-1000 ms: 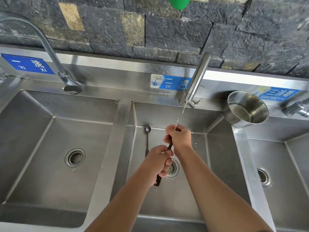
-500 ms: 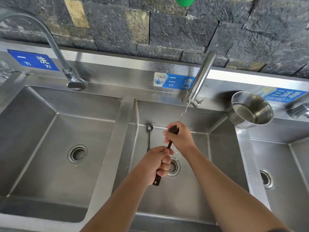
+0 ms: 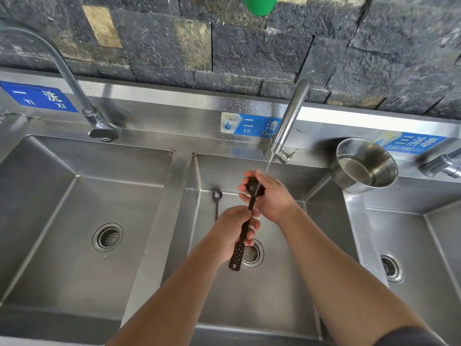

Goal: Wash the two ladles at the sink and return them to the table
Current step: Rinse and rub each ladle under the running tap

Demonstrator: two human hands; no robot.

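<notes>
A dark ladle [image 3: 243,232] with a perforated handle end is held over the middle sink basin [image 3: 274,283]. My left hand [image 3: 234,228] grips its handle. My right hand [image 3: 270,196] is cupped around its bowl, which sits under the thin stream from the middle faucet [image 3: 287,126]. A second, small metal ladle [image 3: 216,201] lies against the basin's back wall, left of my hands, bowl end up.
A steel pot [image 3: 365,166] with water stands on the ledge between the middle and right basins. The left basin [image 3: 62,221] has its own curved faucet [image 3: 74,83]. A right basin [image 3: 424,258] and a third tap [image 3: 441,164] sit at the right edge. A stone wall lies behind.
The dark ladle's bowl has come into sight in my right hand as the fingers shifted around it under the stream. My left hand keeps its grip on the handle.
</notes>
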